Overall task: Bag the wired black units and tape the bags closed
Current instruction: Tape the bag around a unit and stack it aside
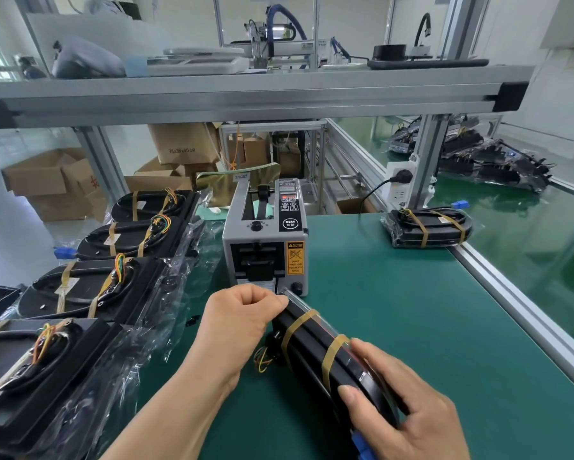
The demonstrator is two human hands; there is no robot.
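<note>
Green mat (411, 327) carries a black unit (312, 346) stood on its long edge, bound by two tan tape bands and sheathed in a clear bag (291, 295). Curled fingers of the left hand (242, 313) pinch the bag's far end, just in front of the grey dispenser (265, 240). The right hand (408, 410) clamps the unit's near end, thumb on the near face, fingers over the top. Coloured wires (262, 360) hang out on its left. Four more units (89, 290) lie on open bags at left; one bagged unit (428, 227) sits by the mat's far right edge
</note>
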